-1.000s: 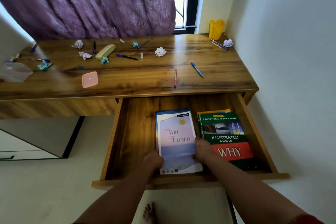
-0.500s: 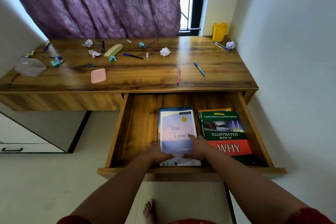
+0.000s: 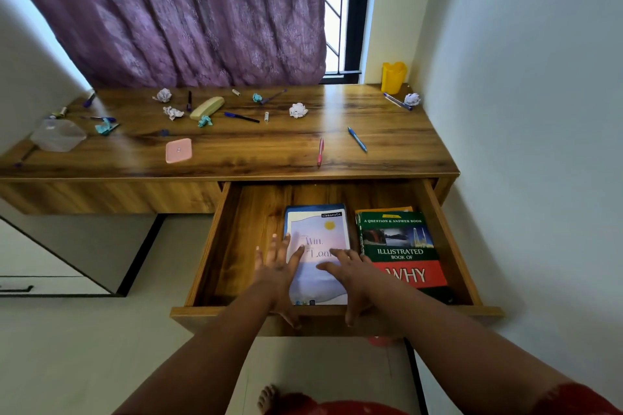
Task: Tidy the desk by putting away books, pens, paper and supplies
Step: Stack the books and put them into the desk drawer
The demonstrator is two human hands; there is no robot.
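The wooden drawer [image 3: 232, 246] under the desk stands pulled out. Inside lie a pale "Win Learn" notebook [image 3: 318, 229] and, to its right, a green and red "Illustrated Book of Why" [image 3: 401, 246]. My left hand [image 3: 276, 266] is spread flat with straight fingers over the notebook's left edge and the drawer floor. My right hand [image 3: 354, 276] is spread over the notebook's lower right, its thumb hanging over the drawer's front edge. Neither hand grips anything. On the desk top [image 3: 387, 145] lie a pink pen [image 3: 320, 152], a blue pen [image 3: 357, 139] and several crumpled papers, one of them [image 3: 298, 110] near the middle.
A yellow pen holder [image 3: 392, 77] stands at the back right corner by the wall. A pink square case [image 3: 178, 150], a pale pouch [image 3: 206, 107], a clear plastic box [image 3: 58, 139] and more pens lie on the left half. A purple curtain [image 3: 188, 10] hangs behind.
Both hands have let go of the notebook's lower end and now lie spread flat with straight fingers, a little farther forward. The notebook stays in the drawer.
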